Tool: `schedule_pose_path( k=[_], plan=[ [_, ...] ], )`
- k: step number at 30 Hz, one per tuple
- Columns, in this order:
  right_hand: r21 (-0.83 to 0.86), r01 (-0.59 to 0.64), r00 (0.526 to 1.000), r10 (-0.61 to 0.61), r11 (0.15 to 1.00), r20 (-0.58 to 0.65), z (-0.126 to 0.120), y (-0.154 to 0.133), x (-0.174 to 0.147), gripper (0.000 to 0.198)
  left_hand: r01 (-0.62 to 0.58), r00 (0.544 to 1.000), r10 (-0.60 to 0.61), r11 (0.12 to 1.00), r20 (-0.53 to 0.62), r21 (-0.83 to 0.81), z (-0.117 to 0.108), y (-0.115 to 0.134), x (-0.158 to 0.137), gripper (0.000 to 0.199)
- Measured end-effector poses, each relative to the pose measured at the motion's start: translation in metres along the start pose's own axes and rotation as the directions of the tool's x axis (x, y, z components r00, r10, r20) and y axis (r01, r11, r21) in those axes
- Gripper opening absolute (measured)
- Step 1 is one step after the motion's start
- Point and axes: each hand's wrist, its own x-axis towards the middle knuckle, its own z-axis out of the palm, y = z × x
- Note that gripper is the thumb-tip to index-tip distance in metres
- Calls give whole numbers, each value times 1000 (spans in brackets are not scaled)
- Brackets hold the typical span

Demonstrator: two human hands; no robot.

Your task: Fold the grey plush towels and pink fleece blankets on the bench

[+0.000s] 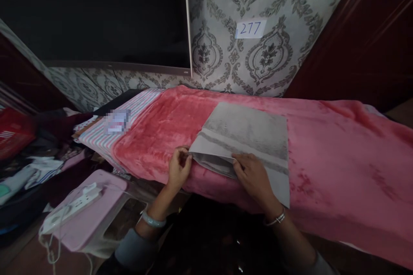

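Note:
A flat grey cushion cover (248, 131) with darker bands lies on a pink plush blanket (338, 159). Its near edge gapes, and a darker inside shows between the two layers. At the near left corner, my left hand (178, 168) pinches the edge between thumb and fingers. My right hand (254, 176) is closed over the upper layer's rim, near the middle of the opening. The thumb is at the gap and the other fingers rest on top. Part of the cover's near right side is hidden beneath my right hand and forearm.
A striped cloth (103, 135) shows at the blanket's left, with a blurred-out item on it. To the lower left, a white power strip (72, 208) lies on a pink stool (97, 189). Clothes (41, 172) are heaped behind it. A large screen (97, 13) stands at the wall.

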Motion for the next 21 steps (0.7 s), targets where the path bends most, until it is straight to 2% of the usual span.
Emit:
schedule_pose_path(
  k=[3,6,9,11,14,18,21],
  plan=[
    [16,27,999,-26,1000,-22,1,0,-1,34,30,999,-27,996,-41,84,3,6,2,21],
    [12,57,998,-57,998,-33,1,0,-1,35,106,994,-108,980,1,169,8,12,11,27],
    [-2,87,995,-87,996,-47,2,0,-3,36,161,982,-176,969,63,188,13,13,19,18],
    [-7,94,994,-94,996,-56,3,0,-4,36,171,983,-181,970,43,171,16,12,19,18],
    [0,99,993,-99,995,-59,4,-1,-6,37,117,992,-108,981,-69,154,15,9,10,19],
    [10,84,995,-83,996,-54,5,0,-8,37,-34,977,75,979,-201,200,10,13,-7,15],
    [16,80,996,-80,997,-49,5,2,-7,38,-186,959,243,928,-145,324,8,17,-17,9]
  ],
)
